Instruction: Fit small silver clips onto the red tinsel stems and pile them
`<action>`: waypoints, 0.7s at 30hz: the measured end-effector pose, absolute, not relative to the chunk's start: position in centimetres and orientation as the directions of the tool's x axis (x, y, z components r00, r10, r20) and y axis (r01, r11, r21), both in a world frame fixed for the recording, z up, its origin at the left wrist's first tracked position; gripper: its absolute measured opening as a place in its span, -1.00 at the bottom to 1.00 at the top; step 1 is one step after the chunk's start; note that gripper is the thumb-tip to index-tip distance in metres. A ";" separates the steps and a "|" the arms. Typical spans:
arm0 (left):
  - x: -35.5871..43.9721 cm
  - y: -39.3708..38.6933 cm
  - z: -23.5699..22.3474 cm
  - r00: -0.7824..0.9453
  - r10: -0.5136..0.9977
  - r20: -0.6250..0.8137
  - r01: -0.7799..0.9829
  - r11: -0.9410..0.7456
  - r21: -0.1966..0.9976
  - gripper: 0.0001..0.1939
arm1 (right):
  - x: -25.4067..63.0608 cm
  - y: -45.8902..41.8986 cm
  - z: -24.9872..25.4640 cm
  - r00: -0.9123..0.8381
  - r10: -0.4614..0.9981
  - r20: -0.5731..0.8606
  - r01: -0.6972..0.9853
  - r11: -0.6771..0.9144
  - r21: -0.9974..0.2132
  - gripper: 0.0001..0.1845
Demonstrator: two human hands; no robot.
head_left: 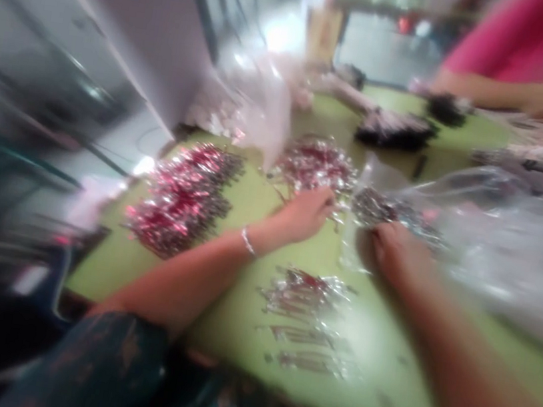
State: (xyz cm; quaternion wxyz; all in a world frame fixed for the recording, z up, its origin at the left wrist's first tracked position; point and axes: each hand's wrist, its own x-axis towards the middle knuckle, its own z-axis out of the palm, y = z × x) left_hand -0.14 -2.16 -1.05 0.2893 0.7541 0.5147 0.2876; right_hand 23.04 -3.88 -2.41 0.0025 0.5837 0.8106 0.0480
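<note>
The whole view is smeared by motion. My left hand [306, 212], with a thin bracelet at its wrist, has its fingers curled at the near side of a pile of small shiny red and silver pieces [318, 163]. Whatever its fingertips pinch is too blurred to name. My right hand [396, 248] is closed at the mouth of a clear plastic bag [484, 200], against a cluster of small silvery pieces [374, 208]; what its fingers grip is hidden. Closer to me, several slim red and silver pieces [306, 296] lie in rows on the green table [237, 306].
A larger heap of red and silver pieces [184, 198] covers the table's left part. Behind it sits a whitish plastic bag [260, 101]. Dark-tipped bundles [397, 130] lie at the back. Across the table is a person in a pink top [531, 44]. A pale pillar [121, 14] stands at the left.
</note>
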 end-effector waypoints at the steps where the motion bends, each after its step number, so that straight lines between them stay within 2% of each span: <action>1: -0.1 -2.1 -1.1 0.289 0.950 0.122 0.579 -0.275 0.768 -0.90 | 22.9 -4.0 -2.2 -0.313 0.949 0.039 0.947 0.309 0.086 -0.71; 5: -0.3 -2.0 -1.5 0.310 0.951 0.006 0.472 -0.159 0.867 -0.75 | 22.6 -4.6 -1.4 -0.302 0.953 0.018 0.951 0.300 0.077 -0.74; 7: -0.4 -2.0 -1.7 0.338 0.941 -0.029 0.432 -0.127 0.893 -0.72 | 22.8 -4.8 -1.4 -0.294 0.955 0.051 0.956 0.293 0.025 -0.73; 10: -0.3 -2.3 -1.9 0.348 0.935 -0.076 0.360 -0.059 0.931 -0.80 | 23.1 -4.9 -1.7 -0.271 0.949 0.162 0.940 0.297 -0.166 -0.74; 13: 0.1 -2.7 -2.0 0.369 0.923 -0.108 0.328 -0.021 0.945 -0.79 | 22.7 -5.0 -1.8 -0.275 0.920 0.278 0.832 0.373 -0.411 -0.78; 16: 0.5 -3.1 -2.2 0.409 0.908 -0.087 0.336 -0.062 0.940 -0.78 | 21.7 -5.7 -1.5 -0.269 0.924 0.271 0.700 0.381 -0.605 -0.81; 18: 0.7 -3.3 -2.3 0.438 0.897 -0.069 0.343 -0.095 0.935 -0.78 | 21.0 -6.3 -1.2 -0.244 0.937 0.250 0.647 0.349 -0.678 -0.81; 21: 0.9 -3.6 -2.4 0.457 0.887 -0.059 0.355 -0.122 0.927 -0.78 | 20.4 -6.9 -1.3 -0.240 0.923 0.299 0.635 0.383 -0.671 -0.80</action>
